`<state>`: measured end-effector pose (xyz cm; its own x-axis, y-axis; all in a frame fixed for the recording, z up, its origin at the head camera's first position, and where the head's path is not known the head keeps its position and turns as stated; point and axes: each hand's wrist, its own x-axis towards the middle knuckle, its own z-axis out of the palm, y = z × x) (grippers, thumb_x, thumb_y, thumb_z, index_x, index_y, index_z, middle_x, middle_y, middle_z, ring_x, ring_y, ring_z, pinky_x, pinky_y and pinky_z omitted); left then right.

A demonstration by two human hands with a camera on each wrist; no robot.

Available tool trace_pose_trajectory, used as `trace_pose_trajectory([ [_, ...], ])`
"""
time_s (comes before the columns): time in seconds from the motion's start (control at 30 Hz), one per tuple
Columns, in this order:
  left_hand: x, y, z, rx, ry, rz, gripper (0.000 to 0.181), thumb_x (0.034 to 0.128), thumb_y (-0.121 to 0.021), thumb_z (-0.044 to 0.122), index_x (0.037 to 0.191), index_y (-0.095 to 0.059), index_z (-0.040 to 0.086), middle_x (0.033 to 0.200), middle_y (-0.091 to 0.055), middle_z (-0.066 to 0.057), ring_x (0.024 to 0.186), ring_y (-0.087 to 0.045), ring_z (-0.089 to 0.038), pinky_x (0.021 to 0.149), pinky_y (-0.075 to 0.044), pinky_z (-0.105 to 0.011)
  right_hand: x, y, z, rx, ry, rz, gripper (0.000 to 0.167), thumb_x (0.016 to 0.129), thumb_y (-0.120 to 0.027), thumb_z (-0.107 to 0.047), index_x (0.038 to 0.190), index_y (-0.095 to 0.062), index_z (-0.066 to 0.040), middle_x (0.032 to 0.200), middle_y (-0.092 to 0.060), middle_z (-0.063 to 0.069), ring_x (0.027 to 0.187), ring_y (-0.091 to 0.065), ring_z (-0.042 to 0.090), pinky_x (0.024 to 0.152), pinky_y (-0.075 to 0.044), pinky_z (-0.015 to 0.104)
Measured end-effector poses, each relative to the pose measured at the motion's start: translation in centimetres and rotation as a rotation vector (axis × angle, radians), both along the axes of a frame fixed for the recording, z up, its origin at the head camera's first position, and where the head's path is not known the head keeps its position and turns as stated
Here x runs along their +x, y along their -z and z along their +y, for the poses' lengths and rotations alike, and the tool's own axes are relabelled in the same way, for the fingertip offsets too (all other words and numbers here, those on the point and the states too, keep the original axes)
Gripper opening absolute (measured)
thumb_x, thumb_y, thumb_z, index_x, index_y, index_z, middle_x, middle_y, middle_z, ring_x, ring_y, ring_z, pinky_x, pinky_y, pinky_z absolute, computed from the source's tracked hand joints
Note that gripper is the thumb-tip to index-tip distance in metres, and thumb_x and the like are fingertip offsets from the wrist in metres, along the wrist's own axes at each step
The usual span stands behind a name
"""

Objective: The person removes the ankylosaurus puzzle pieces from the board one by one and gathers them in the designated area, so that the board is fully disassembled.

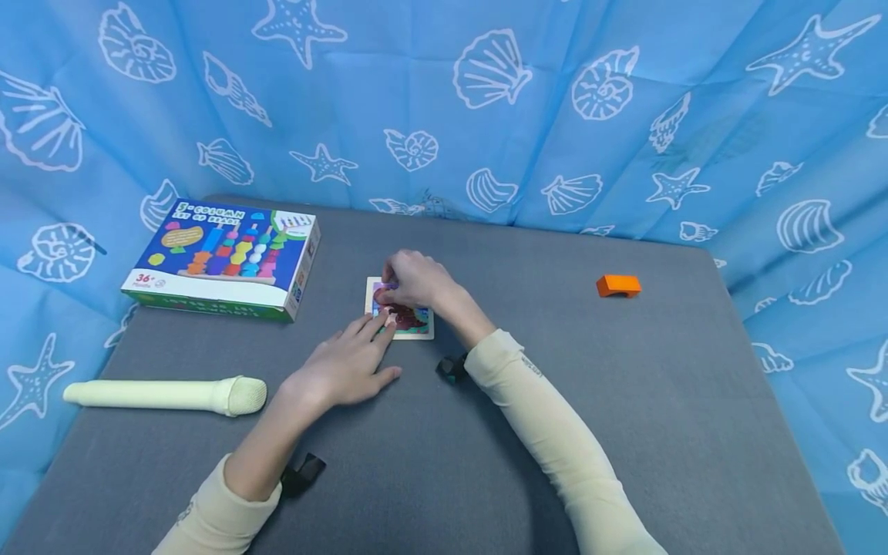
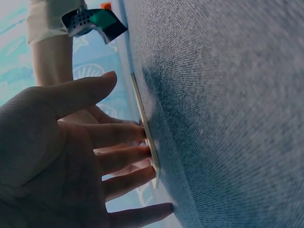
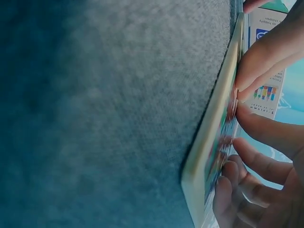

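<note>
A small picture board with a pale rim [image 1: 416, 337] [image 2: 142, 111] [image 3: 204, 152] lies on the table, bearing a dark red figure on a colored ground. My left hand [image 1: 347, 366] [image 2: 61, 152] [image 3: 270, 57] is spread palm down, fingertips touching the board's lower left part and thumb held apart. Over the upper left part, my right hand [image 1: 419, 281] [image 3: 266, 180] has its thumb and bent fingers at the edges of a dark red piece [image 1: 380, 296], mostly hidden beneath them.
A boxed bead set [image 1: 222, 258] stands at the back left, with a pale green microphone [image 1: 166, 395] in front of it. An orange arched block [image 1: 619, 286] sits at the right. Black devices [image 1: 302, 474] are at both wrists. A blue shell-patterned curtain [image 1: 444, 100] hangs behind the table.
</note>
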<state>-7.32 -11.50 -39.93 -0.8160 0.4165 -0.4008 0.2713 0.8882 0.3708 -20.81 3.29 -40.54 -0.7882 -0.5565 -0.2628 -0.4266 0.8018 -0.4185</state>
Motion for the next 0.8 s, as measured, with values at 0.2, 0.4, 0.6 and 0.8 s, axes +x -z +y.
trace_pose_trajectory([
  [0.2,0.0,0.1,0.1,-0.011,-0.003,-0.001,0.079,0.1114,-0.058,0.045,0.172,-0.026,0.007,0.184,-0.013,-0.015,0.171,-0.016,-0.041,0.131,-0.03,-0.071,-0.2,0.3,0.2,-0.023,-0.023,-0.009,0.027,0.104,-0.076,-0.035,0.11,-0.074,-0.01,0.109,-0.066,0.007,0.085,-0.056,0.017,0.069,-0.045,0.029],
  [0.4,0.0,0.2,0.1,-0.015,-0.002,0.0,0.079,0.1113,-0.059,0.045,0.172,-0.027,0.007,0.184,-0.014,-0.015,0.171,-0.016,-0.041,0.131,-0.03,-0.071,-0.7,0.4,0.5,-0.068,-0.039,-0.04,0.029,0.102,-0.077,-0.036,0.11,-0.073,-0.008,0.106,-0.065,0.007,0.087,-0.054,0.017,0.072,-0.043,0.029],
  [0.6,-0.1,0.3,0.1,-0.02,-0.004,0.007,0.079,0.1111,-0.059,0.045,0.172,-0.027,0.007,0.184,-0.014,-0.014,0.171,-0.016,-0.041,0.131,-0.03,-0.071,-1.2,0.4,0.9,-0.146,-0.049,-0.059,0.027,0.1,-0.079,-0.031,0.112,-0.073,-0.007,0.106,-0.074,0.009,0.088,-0.065,0.017,0.079,-0.054,0.031],
  [0.8,-0.3,0.3,-0.1,-0.013,-0.004,-0.002,0.078,0.1115,-0.058,0.045,0.172,-0.027,0.008,0.185,-0.013,-0.013,0.171,-0.015,-0.041,0.131,-0.029,-0.072,-1.1,0.6,1.2,-0.253,-0.093,-0.052,0.018,0.103,-0.076,-0.018,0.117,-0.075,-0.006,0.099,-0.076,0.008,0.085,-0.067,0.016,0.079,-0.055,0.027],
])
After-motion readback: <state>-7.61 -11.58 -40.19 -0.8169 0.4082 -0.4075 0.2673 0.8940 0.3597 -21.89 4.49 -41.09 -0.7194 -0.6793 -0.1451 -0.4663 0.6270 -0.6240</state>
